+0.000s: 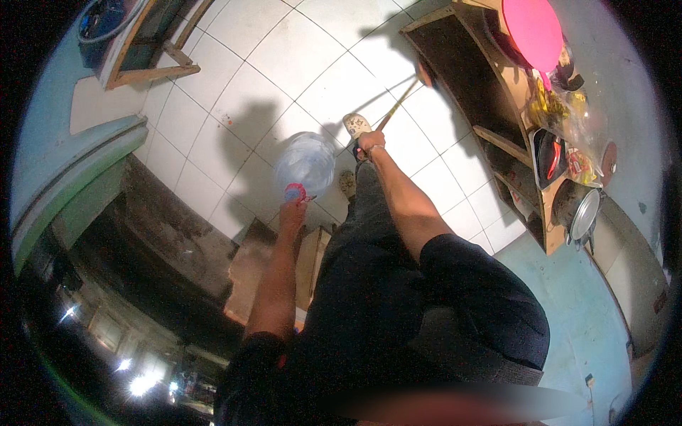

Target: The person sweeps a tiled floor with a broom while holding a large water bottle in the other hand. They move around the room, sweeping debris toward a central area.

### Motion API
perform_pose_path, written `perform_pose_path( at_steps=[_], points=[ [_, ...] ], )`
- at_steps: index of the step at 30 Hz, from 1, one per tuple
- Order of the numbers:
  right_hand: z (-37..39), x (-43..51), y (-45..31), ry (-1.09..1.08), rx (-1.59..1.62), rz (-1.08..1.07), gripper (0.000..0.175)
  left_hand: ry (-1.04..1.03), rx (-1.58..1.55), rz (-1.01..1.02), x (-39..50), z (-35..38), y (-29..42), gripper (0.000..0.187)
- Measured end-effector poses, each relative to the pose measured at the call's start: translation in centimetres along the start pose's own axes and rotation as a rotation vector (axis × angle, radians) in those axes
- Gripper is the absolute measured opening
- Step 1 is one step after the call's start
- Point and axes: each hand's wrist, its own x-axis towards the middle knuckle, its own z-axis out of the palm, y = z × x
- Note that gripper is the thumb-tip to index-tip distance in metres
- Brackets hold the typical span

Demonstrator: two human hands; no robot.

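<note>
My left hand (293, 212) is closed at the neck of a large clear plastic water jug (306, 162), where a pink-red ring or handle shows. The jug is over the white tiled floor, left of my shoes; whether it touches the tiles I cannot tell. My right hand (371, 141) grips a thin wooden stick (397, 104), which slants away towards the foot of the wooden shelf; its far end meets a brownish thing that is unclear. A patterned beige clog (356, 124) shows just beyond this hand.
At the right stands a wooden shelf (498, 98) bearing a pink round-topped item (534, 33), bananas (551, 104), a black pan with a red handle (549, 155) and a metal pot (585, 214). A wooden frame (154, 76) stands at upper left, and a cardboard box (256, 271) beside my left forearm.
</note>
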Motion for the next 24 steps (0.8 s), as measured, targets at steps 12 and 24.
perform_pose_path(
  at_steps=[12, 24],
  points=[
    [-5.3, -2.6, 1.9, 0.067, -0.575, -0.211, 0.037, -0.041, 0.055, 0.157, 6.2, 1.9, 2.6, 0.036],
    [-18.8, -12.0, 12.5, -0.032, -0.09, -0.047, 0.023, 0.01, 0.085, 0.168, 5.5, 0.7, 6.1, 0.053]
  ],
)
